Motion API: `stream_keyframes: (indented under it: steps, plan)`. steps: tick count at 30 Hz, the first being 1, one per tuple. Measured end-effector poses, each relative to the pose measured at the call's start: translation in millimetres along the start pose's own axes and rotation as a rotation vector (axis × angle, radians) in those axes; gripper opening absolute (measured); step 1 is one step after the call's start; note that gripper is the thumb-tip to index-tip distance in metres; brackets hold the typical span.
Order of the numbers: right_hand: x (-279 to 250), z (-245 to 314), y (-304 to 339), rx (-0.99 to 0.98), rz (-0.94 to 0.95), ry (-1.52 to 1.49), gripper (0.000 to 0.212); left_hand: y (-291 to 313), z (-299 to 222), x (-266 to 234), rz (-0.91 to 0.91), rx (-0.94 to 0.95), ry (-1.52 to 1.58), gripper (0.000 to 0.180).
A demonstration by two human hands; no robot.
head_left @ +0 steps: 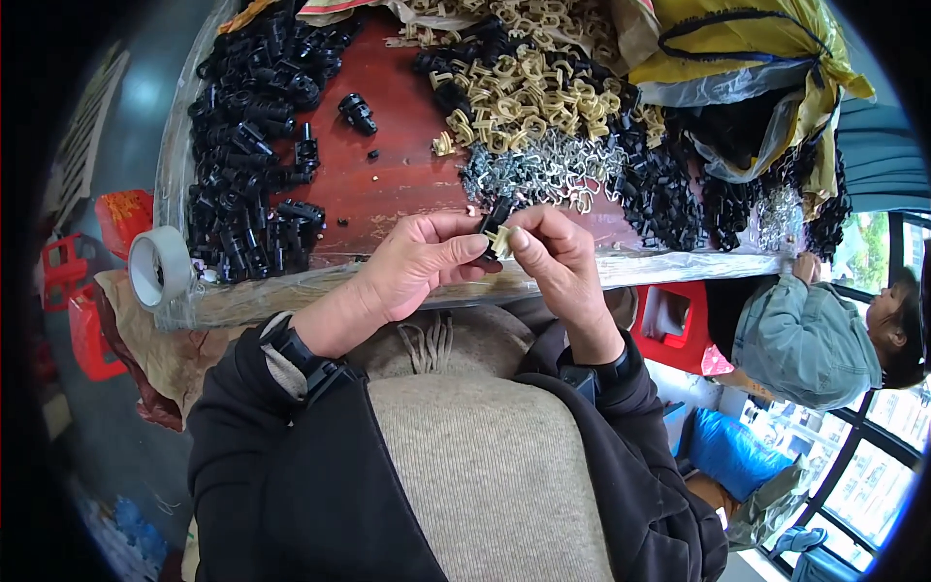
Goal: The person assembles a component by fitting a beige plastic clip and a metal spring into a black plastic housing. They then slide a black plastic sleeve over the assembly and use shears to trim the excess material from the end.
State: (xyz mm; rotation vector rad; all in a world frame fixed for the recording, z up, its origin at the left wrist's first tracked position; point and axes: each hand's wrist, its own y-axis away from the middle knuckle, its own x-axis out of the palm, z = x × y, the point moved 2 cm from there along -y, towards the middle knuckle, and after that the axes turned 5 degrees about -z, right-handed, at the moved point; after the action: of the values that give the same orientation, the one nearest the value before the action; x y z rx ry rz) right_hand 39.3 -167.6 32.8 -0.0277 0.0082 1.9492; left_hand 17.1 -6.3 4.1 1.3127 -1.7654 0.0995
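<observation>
Close to the table's front edge, my left hand [417, 260] grips a small black plastic part [498, 210] between thumb and fingers. My right hand [561, 254] pinches a tan plastic clip [500, 241] against that black part, so the two touch. Just beyond my hands lies a heap of small silver metal hooks [553, 167]. Behind them rises a larger pile of tan plastic clips [529, 92]. To the left, many black cylindrical plastic fittings [254, 145] are heaped together, and one separate fitting [357, 113] lies on the red tabletop [393, 155].
A roll of clear tape [160, 269] stands at the table's left front corner. More small black parts [664, 199] and a yellow bag [752, 44] are on the right. Red stools [669, 325] stand below the edge. Another person [810, 330] sits at the right end.
</observation>
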Motion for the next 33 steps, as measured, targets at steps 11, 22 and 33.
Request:
stream_keyframes:
  steps: [11,22,33]
  plan:
    - [-32,-30,0,0.131,-0.154,-0.216,0.014,-30,4,26,-0.136,-0.034,-0.133,0.028]
    - [-123,-38,-10,-0.228,-0.577,1.039,0.016,-33,3,21,-0.108,-0.075,-0.186,0.024]
    - [-129,-53,-17,-0.142,-0.574,1.335,0.012,-2,-3,5,-0.105,0.030,-0.113,0.026]
